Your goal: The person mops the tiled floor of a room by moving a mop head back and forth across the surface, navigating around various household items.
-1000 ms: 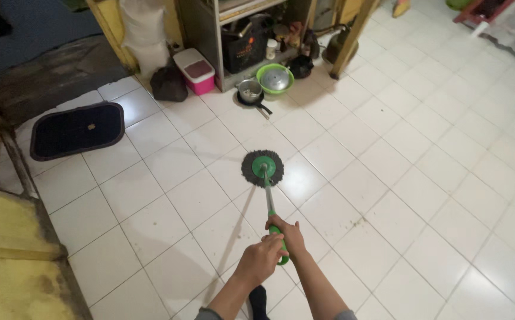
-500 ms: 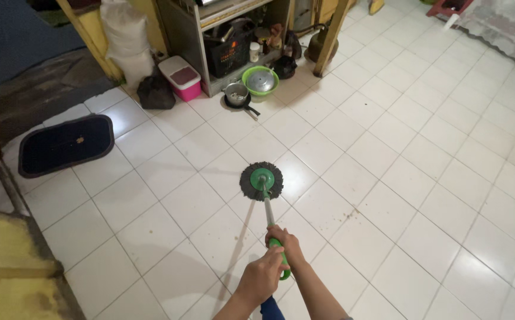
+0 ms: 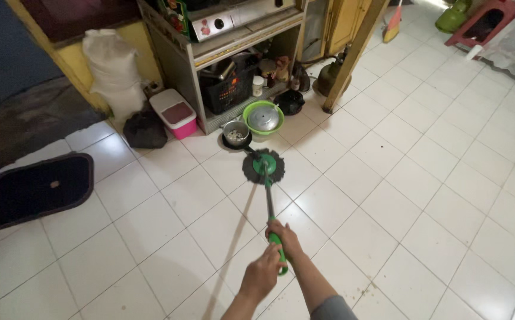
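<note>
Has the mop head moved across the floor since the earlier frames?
Yes. The mop head has slid forward, toward the small black pan and green basin by the shelf; it was several tiles short of them before and now lies just in front.

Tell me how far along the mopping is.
Done: hard to judge; no wet sheen tells mopped tiles from unmopped. In hand: both hands, left and right, grip the mop handle, with the mop head flat on the floor just short of the pan and green basin. Left: specks of dirt show on tiles near the person.
</note>
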